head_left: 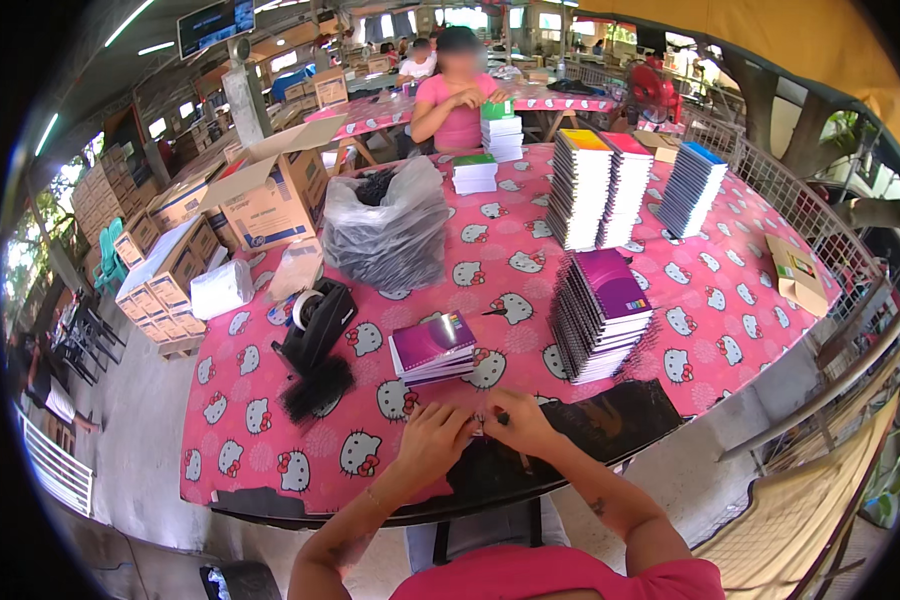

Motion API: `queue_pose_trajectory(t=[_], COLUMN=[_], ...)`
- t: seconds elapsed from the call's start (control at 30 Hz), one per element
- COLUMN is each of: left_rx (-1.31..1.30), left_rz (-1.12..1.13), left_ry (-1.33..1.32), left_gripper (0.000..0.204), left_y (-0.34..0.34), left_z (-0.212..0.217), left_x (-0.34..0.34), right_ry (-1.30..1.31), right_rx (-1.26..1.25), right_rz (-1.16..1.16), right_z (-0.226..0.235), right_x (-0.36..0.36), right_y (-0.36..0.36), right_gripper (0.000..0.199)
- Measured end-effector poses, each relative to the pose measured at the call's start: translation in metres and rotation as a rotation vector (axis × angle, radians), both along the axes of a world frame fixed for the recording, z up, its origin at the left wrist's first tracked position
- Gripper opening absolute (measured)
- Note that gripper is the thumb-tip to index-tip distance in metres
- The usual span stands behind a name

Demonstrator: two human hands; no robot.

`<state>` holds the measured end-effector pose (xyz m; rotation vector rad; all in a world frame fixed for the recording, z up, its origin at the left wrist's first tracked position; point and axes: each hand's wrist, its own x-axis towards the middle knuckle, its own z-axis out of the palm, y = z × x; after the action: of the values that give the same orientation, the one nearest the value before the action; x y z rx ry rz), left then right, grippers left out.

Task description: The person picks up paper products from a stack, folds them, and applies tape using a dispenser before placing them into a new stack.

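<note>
**Two hands meet at the near edge of a pink table of notebooks**

At the near edge of the table (270, 420), the person's left hand (432, 437) and right hand (518, 420) come together, fingertips touching. Both are curled, and they seem to pinch something small between them; it is too small to make out. Under and just past the hands lies a sheet of black plastic (600, 425), spread over the pink patterned tablecloth and running off to the right.

Just beyond the hands sits a small stack of purple notebooks (433, 347), lying flat. To its right stands a much taller, leaning stack of spiral notebooks (600, 315) with a purple cover on top. To the left of the small stack are a black tape dispenser (318, 318) and, nearer the edge, a dark bundle of spiral bindings (315, 388).

Farther back, a clear plastic bag (388, 235) full of dark items sits left of centre, with an open cardboard box (275, 195) beside it. On the right, more tall notebook stacks (600, 185) stand together, with a blue-topped stack (692, 185) near them.

At the far side of the table, another person in a pink shirt (458, 105) has their hands at a pile of green-topped notebooks (501, 128). Stacked cardboard boxes (150, 260) line the floor off the table's left side.
</note>
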<state>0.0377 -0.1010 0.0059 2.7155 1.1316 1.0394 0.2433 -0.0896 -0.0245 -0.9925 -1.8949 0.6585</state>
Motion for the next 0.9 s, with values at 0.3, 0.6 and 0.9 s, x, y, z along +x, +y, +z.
queue_pose_trajectory(t=[0.3,0.6,0.9], left_rx=[-0.088,-0.017,0.257], left_rz=[-0.11,-0.391,-0.196], left_ry=[-0.472,-0.403,-0.644], left_gripper=[0.025,0.027,0.025], left_y=[0.015,0.141,0.177], left_z=[0.105,0.19,0.114], left_x=[0.053,0.182,0.186], right_ry=[0.48,0.554,-0.35], right_rx=[0.024,-0.16,0.309], right_rz=[-0.191,-0.388,-0.924], right_z=[0.094,0.195,0.147], right_x=[0.002,0.147,0.178], right_y=[-0.054,0.001,0.027], right_gripper=[0.054,0.045,0.069])
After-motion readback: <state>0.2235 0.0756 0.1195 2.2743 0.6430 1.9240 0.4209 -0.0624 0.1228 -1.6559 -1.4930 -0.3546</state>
